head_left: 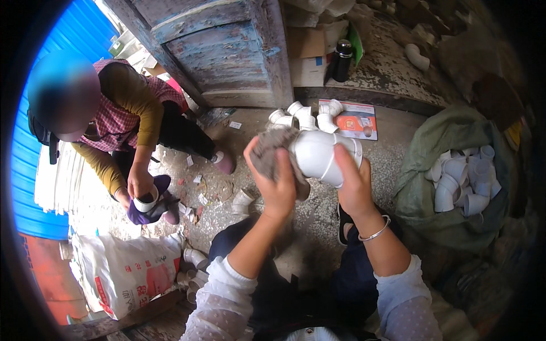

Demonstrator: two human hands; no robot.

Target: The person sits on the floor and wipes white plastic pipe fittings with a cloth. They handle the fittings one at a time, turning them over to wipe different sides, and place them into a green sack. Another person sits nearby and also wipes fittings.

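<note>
In front of me I hold up a white plastic pipe elbow (318,156). Its right end is gripped by my right hand (355,190), with the thumb along its side. A grey-brown cloth (272,152) covers the elbow's left end, and my left hand (274,190) is closed around that cloth, pressing it to the pipe. Beyond them, several more white elbows (304,116) lie on the floor beside a printed cardboard sheet (357,120). Another fitting (243,200) rests on the floor left of my left wrist.
At left, a crouching co-worker (122,113) handles a white fitting (147,200) with a purple cloth. A green woven sack (415,170) full of white fittings stands at right. A printed white bag (131,267) is at lower left; a black thermos (342,61) stands near the peeling door (210,51).
</note>
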